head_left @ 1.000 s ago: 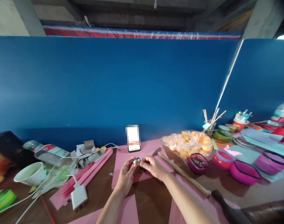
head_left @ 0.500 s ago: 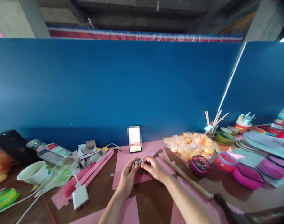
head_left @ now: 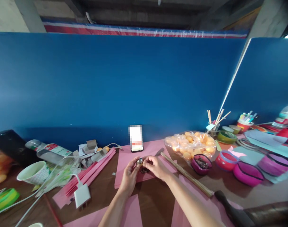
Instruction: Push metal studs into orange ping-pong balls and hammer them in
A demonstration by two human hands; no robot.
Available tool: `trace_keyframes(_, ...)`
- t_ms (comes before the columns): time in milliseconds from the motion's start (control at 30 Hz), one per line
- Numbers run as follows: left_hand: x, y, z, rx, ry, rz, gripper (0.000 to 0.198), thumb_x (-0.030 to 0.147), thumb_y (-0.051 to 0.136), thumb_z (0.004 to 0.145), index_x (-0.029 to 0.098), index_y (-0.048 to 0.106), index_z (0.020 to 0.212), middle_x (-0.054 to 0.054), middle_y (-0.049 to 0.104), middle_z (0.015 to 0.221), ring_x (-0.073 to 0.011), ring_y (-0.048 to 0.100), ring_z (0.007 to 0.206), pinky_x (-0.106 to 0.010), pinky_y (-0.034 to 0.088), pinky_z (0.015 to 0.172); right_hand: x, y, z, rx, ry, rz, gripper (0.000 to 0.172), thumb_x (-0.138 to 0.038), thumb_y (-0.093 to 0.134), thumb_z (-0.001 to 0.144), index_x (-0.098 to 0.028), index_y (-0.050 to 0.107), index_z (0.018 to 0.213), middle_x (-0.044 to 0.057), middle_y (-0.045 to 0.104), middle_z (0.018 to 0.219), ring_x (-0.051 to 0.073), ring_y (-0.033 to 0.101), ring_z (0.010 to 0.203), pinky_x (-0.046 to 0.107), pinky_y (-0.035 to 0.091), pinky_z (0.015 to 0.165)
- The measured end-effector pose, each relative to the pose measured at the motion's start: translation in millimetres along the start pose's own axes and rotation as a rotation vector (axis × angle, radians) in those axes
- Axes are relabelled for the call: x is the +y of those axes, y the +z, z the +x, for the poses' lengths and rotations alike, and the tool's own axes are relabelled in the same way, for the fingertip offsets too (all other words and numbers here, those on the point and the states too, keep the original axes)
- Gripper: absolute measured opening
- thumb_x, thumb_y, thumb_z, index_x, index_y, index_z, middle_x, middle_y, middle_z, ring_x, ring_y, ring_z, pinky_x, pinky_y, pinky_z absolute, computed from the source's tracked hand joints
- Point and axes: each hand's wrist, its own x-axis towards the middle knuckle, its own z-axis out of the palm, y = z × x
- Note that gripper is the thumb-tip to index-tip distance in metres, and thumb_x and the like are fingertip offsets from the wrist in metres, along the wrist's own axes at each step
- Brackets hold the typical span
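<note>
My left hand (head_left: 129,174) is closed, its thumb and fingers pinching a small shiny round silvery piece (head_left: 139,160) whose kind I cannot make out. Right beside it, my right hand (head_left: 155,166) has thumb and forefinger pressed together; whatever sits between those fingertips is too small to name. Small dark bits (head_left: 144,170) show under the fingers, over the pink paper (head_left: 122,167). Behind my hands a phone (head_left: 136,138) leans upright against the blue panel. A hammer (head_left: 186,175) with a wooden handle lies right of my right hand.
A purple bowl (head_left: 201,164) holds small dark pieces, near a clear bag of orange balls (head_left: 191,145). Pink and purple bowls (head_left: 248,173) stand at right. A white charger (head_left: 82,195), cables, paper strips, a paper cup (head_left: 32,171) and a bottle (head_left: 54,154) crowd the left.
The whole view has shifted slightly, with things sitting a little higher in the picture. Both hands keep nearly the same hold, fingertips close together at the shiny piece.
</note>
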Motion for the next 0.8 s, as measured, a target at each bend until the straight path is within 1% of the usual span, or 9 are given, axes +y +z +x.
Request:
trace_keyframes(167, -0.3, 0.0, -0.6, -0.019, 0.006, 0.035, 0.044, 0.030, 0.068, 0.068, 0.019, 0.059, 0.110, -0.009, 0.065, 0.106, -0.0243, 0.055, 0.105, -0.037, 0.040, 0.093, 2.1, 1.8, -0.3, 0.018, 0.031, 0.016, 0.020, -0.037, 0.058, 0.076, -0.018, 0.059, 0.073, 0.000, 0.063, 0.069, 0.013, 0.057, 0.060, 0.023, 0.043, 0.055)
trace_keyframes(300, -0.6, 0.3, -0.5, -0.042, -0.004, 0.024, 0.042, 0.030, 0.067, 0.069, 0.020, 0.059, 0.109, -0.008, 0.065, 0.107, -0.0223, 0.058, 0.100, -0.034, 0.042, 0.091, 4.8, 2.6, -0.4, 0.030, 0.070, 0.001, 0.020, -0.037, 0.060, 0.075, -0.017, 0.059, 0.074, -0.001, 0.061, 0.064, 0.010, 0.052, 0.051, 0.021, 0.040, 0.049)
trace_keyframes(367, -0.9, 0.5, -0.3, -0.046, -0.009, 0.019, 0.042, 0.030, 0.066, 0.070, 0.020, 0.058, 0.110, -0.008, 0.064, 0.107, -0.0221, 0.058, 0.100, -0.034, 0.042, 0.090, 5.0, 2.8, -0.1, 0.029, 0.089, 0.014, 0.020, -0.037, 0.060, 0.074, -0.017, 0.059, 0.075, -0.001, 0.061, 0.064, 0.010, 0.051, 0.050, 0.021, 0.040, 0.047)
trace_keyframes(500, -0.8, 1.2, -0.3, -0.032, -0.013, 0.007, 0.044, 0.030, 0.066, 0.070, 0.019, 0.057, 0.111, -0.008, 0.064, 0.107, -0.0226, 0.058, 0.099, -0.035, 0.043, 0.088, 4.4, 2.8, 0.7, 0.016, 0.095, 0.054, 0.020, -0.037, 0.061, 0.073, -0.017, 0.059, 0.074, 0.000, 0.062, 0.066, 0.011, 0.054, 0.052, 0.021, 0.044, 0.049)
trace_keyframes(667, 1.8, 2.6, -2.1, -0.064, -0.032, -0.024, 0.043, 0.029, 0.066, 0.071, 0.020, 0.057, 0.112, -0.008, 0.065, 0.106, -0.0223, 0.058, 0.099, -0.036, 0.042, 0.090, 7.5, 2.7, 0.9, 0.020, 0.067, 0.052, 0.019, -0.036, 0.061, 0.074, -0.016, 0.059, 0.075, 0.001, 0.063, 0.071, 0.013, 0.059, 0.058, 0.024, 0.048, 0.054)
trace_keyframes(800, 1.3, 0.8, -1.8, -0.052, -0.026, -0.009, 0.046, 0.030, 0.066, 0.070, 0.019, 0.056, 0.114, -0.009, 0.064, 0.108, -0.0234, 0.058, 0.101, -0.036, 0.042, 0.090, 9.8, 2.7, 1.0, 0.032, 0.051, 0.009, 0.018, -0.034, 0.060, 0.075, -0.016, 0.059, 0.074, 0.001, 0.064, 0.067, 0.013, 0.060, 0.059, 0.023, 0.047, 0.055)
